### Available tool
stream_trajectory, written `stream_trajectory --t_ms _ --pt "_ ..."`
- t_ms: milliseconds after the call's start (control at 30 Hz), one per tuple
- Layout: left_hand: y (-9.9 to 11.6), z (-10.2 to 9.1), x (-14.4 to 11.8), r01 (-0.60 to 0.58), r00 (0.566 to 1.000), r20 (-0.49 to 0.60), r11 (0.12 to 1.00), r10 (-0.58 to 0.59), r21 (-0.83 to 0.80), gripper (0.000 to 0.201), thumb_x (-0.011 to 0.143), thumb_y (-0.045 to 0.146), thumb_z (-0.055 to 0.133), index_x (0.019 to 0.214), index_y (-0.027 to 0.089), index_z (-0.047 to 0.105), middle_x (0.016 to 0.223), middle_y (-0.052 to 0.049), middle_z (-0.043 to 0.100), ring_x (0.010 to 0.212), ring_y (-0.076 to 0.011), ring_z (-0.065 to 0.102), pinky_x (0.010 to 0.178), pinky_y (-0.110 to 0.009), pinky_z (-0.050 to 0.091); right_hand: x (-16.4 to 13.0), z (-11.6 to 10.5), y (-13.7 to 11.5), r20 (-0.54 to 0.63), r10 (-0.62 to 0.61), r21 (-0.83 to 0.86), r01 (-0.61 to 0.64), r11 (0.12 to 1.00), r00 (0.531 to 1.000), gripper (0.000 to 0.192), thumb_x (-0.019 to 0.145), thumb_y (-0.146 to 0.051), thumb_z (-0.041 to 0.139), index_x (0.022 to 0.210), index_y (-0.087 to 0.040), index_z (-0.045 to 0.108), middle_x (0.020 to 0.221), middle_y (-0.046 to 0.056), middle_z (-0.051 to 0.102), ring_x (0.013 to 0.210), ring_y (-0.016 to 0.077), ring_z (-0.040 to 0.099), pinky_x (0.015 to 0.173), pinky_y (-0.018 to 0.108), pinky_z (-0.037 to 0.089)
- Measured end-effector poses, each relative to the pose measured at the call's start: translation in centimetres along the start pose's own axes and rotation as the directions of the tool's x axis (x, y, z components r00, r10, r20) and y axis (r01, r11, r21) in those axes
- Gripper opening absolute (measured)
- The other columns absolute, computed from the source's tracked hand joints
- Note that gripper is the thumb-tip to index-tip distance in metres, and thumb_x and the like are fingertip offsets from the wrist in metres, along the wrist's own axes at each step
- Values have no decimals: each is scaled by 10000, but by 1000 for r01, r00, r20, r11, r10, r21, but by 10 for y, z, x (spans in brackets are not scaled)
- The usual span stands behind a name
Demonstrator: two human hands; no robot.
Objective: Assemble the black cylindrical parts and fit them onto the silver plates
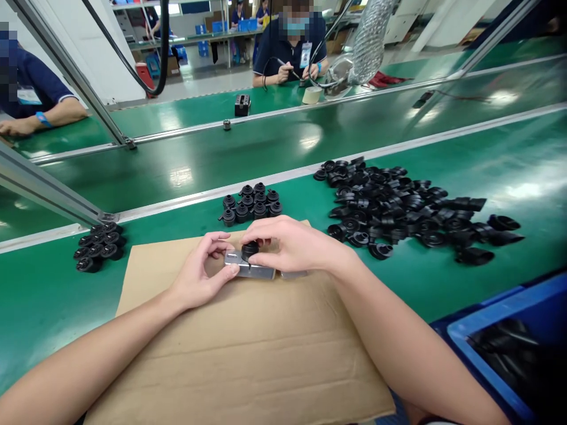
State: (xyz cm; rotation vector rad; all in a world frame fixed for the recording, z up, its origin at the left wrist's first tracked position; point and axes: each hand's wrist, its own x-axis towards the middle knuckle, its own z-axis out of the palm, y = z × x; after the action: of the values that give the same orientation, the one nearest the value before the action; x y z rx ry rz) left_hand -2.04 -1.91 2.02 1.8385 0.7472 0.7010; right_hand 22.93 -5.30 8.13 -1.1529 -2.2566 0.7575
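A small metal fixture block [261, 272] lies on a cardboard sheet [248, 348] in front of me. My left hand [207, 268] grips the block's left end, thumb on the near side and fingers behind. With thumb and fingers, my right hand [283, 245] holds a round black plastic part [250, 251] on top of the block. A second metal piece [293, 274] shows partly beneath my right hand. Just beyond my hands stands a group of black capped parts with small side spouts [252, 203].
Loose black cone-shaped parts [394, 206] are heaped at right, and several black parts [100, 245] stand at left. A blue bin [491, 378] holds more at lower right. A metal post [53, 183] rises at left. Co-workers [290, 47] sit across the green conveyor [266, 147].
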Motion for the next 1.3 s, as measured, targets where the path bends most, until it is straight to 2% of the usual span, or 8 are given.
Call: stream_trajectory --t_ms 233,467,600,667,800,933,1067,1300 --pt "-2 -3 -1 -29 999 35 999 28 23 554 926 330 746 1392 207 473 1220 -120 676 1139 -265 644 1053 -465 487 -15 -12 -3 -66 108 -34 -111 993 992 468 903 -314 745 1363 -264 676 1165 52 742 967 231 677 834 325 516" --pt "-10 -5 -6 -86 983 169 992 70 90 684 882 304 779 1477 270 443 1334 -110 642 1231 -300 633 1095 -491 507 -51 -6 -15 48 507 -318 -468 825 861 317 733 -184 823 1034 -240 740 1018 73 754 865 287 700 707 339 483" --pt "-12 -4 -8 -156 972 197 978 127 138 727 856 292 769 1490 267 415 1310 -102 632 1191 -303 643 1060 -491 535 -72 6 -25 -116 593 -316 -596 738 797 613 789 -375 854 1354 -259 647 1137 109 739 971 338 705 774 375 514" --pt "-13 -4 -9 -170 966 219 974 135 151 732 848 292 767 1488 262 414 1318 -109 619 1204 -314 629 1071 -516 526 -81 4 -28 -45 615 -272 -602 751 787 720 797 -342 851 1458 -316 566 1220 86 706 1003 308 694 823 367 528" --pt "-15 -4 -10 -192 957 246 972 155 138 736 843 294 766 1485 256 407 1346 -118 605 1233 -324 603 1100 -553 498 -87 -6 -27 89 634 -222 -605 764 768 481 862 -125 677 1304 -312 638 1146 32 665 934 216 655 867 336 530" --pt "-17 -4 -9 -231 950 242 966 199 116 714 848 298 756 1471 260 411 1396 -117 596 1253 -326 590 1105 -562 485 -87 -13 -25 16 531 -197 -518 833 847 374 896 -198 707 1256 -264 631 1301 77 597 1100 248 617 934 366 528" --pt "-17 -5 -8 -238 947 243 966 208 99 726 828 290 766 1464 251 419 1354 -121 622 1232 -333 599 1095 -563 482 -77 -10 -28 -113 319 -134 -333 934 941 443 987 -304 669 1412 -311 545 1326 102 580 1067 251 604 775 335 536" --pt "-22 -2 -9 -254 950 204 964 234 78 770 792 261 771 1471 267 408 1256 -89 641 1170 -317 616 1066 -533 487 -31 10 -38 62 109 -14 -108 994 992 533 978 -294 694 1470 -302 490 1354 100 556 1256 276 535 1044 421 514"
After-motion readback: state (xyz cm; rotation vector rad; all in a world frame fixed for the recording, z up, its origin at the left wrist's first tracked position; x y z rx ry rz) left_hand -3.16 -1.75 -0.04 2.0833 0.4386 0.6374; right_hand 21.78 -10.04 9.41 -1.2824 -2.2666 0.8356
